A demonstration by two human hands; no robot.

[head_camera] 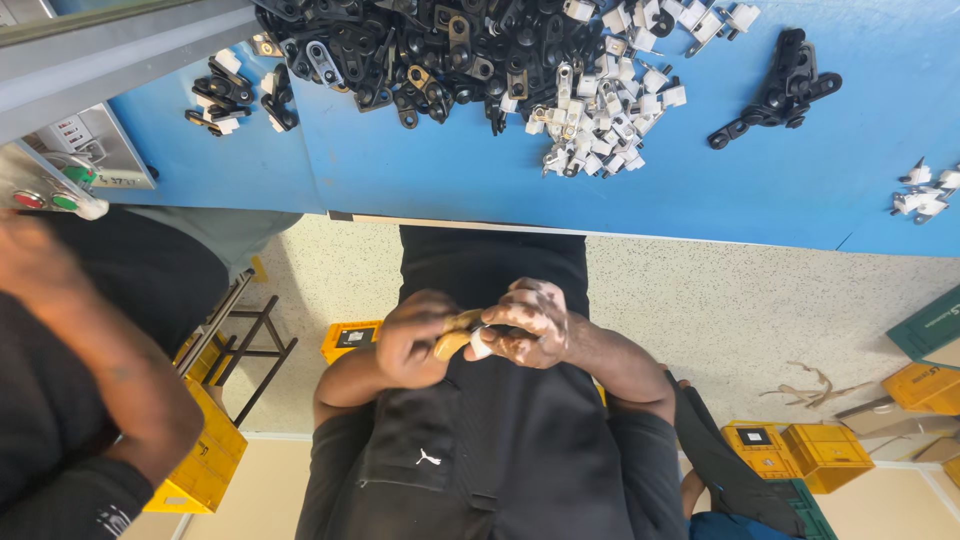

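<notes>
speckled floor [720,300] shows below, and a blue table [450,180] runs across the top of the view. between floor and table, in front of the person's black shirt, both hands meet on one small part [465,340]. it looks white at one end and tan or brass coloured at the other; its exact shape is hidden by the fingers. the left hand [415,335] is curled closed around the tan end, and the right hand [535,322] pinches the white end with bent fingers.

i judge the part to be light and stiff, plastic with some metal, and small enough to slip away easily. it is best taken by its flat sides with the fingertips.

on the table, well apart from the hands, lie a big heap of black parts [400,50] and beside it a heap of white parts [600,120]. at the left is a control box [60,175] with a red and a green button, and a co-worker's blurred arm [110,370]. yellow crates [800,450] stand on the floor.
</notes>
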